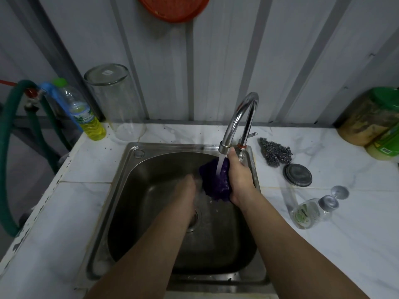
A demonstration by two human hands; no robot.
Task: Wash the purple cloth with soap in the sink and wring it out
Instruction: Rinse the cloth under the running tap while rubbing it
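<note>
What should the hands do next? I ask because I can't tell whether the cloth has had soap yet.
Probably bring the left hand back onto the purple cloth and knead it under the stream. The right hand alone holds it bunched below the running tap, the left is blurred beside it, and no suds show. The clear soap bottle lies on the counter.

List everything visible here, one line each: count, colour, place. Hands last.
purple cloth: one, purple, under the running tap
tap: one, chrome, behind the sink
sink: one, steel, centre of the counter
glass jar: one, clear, upside down, back left
yellow bottle: one, green cap, back left
steel wool: one, grey, right of the tap
lid: one, grey, right counter
clear bottle: one, lying down, right counter
green hose: one, far left
right hand: holding the cloth
left hand: blurred, beside the cloth
</note>
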